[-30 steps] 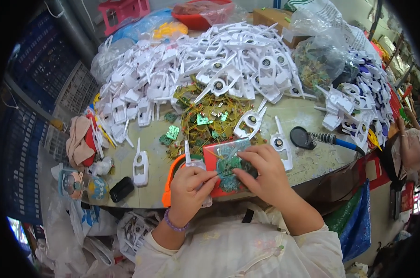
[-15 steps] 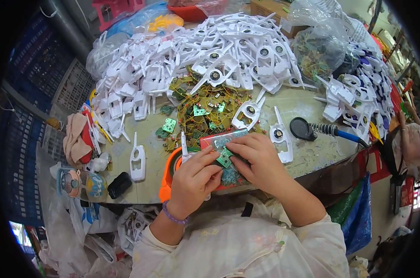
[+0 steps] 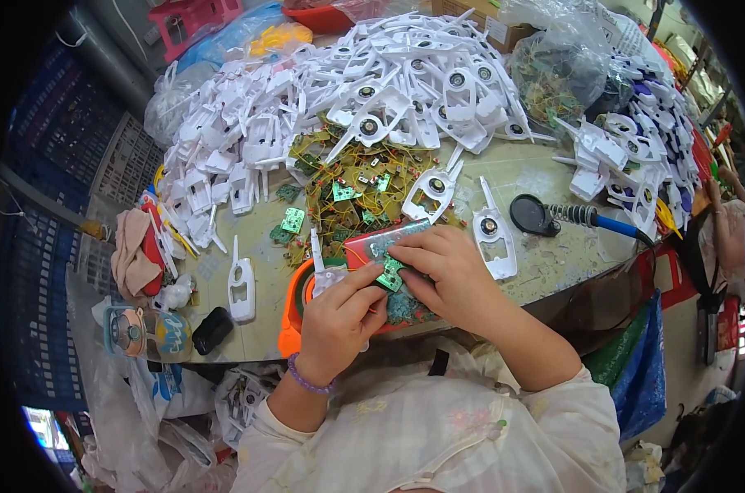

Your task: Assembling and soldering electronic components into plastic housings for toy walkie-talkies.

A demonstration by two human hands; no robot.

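Pinching the green board (image 3: 391, 275) at its nine o'clock, the right hand (image 3: 443, 264) is nearer; the left hand (image 3: 339, 319), fingers bunched closed, contents hidden, has that board at its one o'clock!

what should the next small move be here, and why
Probably steady the green circuit board with the right hand while the left hand adjusts its left edge: the right fingers hold the board, and the left fingertips are right beside that edge.
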